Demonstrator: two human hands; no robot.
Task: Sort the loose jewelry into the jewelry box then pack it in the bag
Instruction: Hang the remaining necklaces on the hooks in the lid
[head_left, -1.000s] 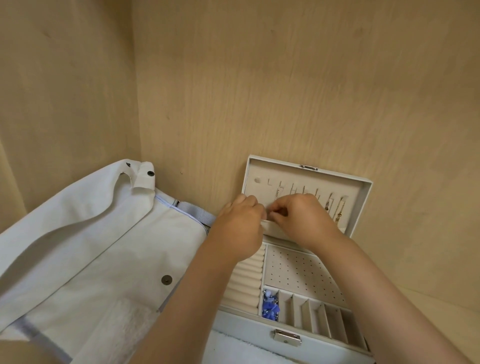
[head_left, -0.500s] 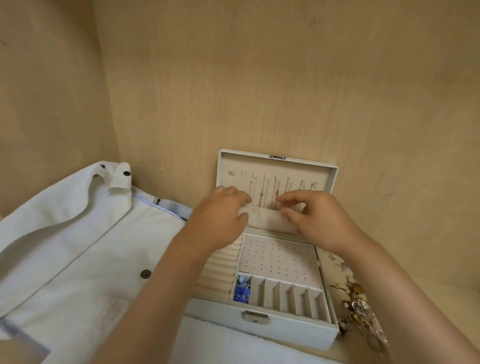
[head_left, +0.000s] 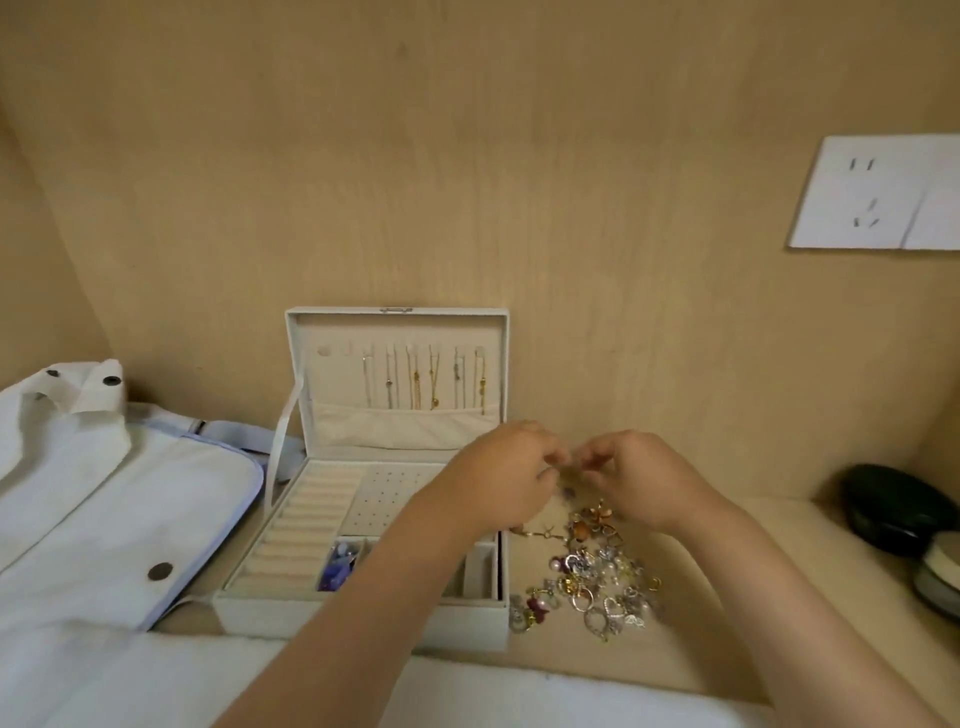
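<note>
The white jewelry box (head_left: 363, 616) stands open against the wooden back wall, its lid (head_left: 397, 332) upright with several thin chains hanging inside. Blue pieces (head_left: 340, 566) lie in a front compartment. A pile of loose jewelry (head_left: 597, 577) lies on the shelf right of the box. My left hand (head_left: 498, 480) and my right hand (head_left: 636, 478) meet just above the far end of that pile, fingertips curled and pinching something small between them; the piece is too small to name. A white bag (head_left: 104, 499) lies flat on the left.
A black oval case (head_left: 898, 512) and a round tin (head_left: 943, 574) sit at the right edge of the shelf. A white wall socket (head_left: 878, 192) is on the back wall, upper right. White cloth (head_left: 519, 696) lies along the front edge.
Both hands left the pocket in the lid and moved right and down to the loose pile. The view swung right, bringing the pile, case and socket into sight.
</note>
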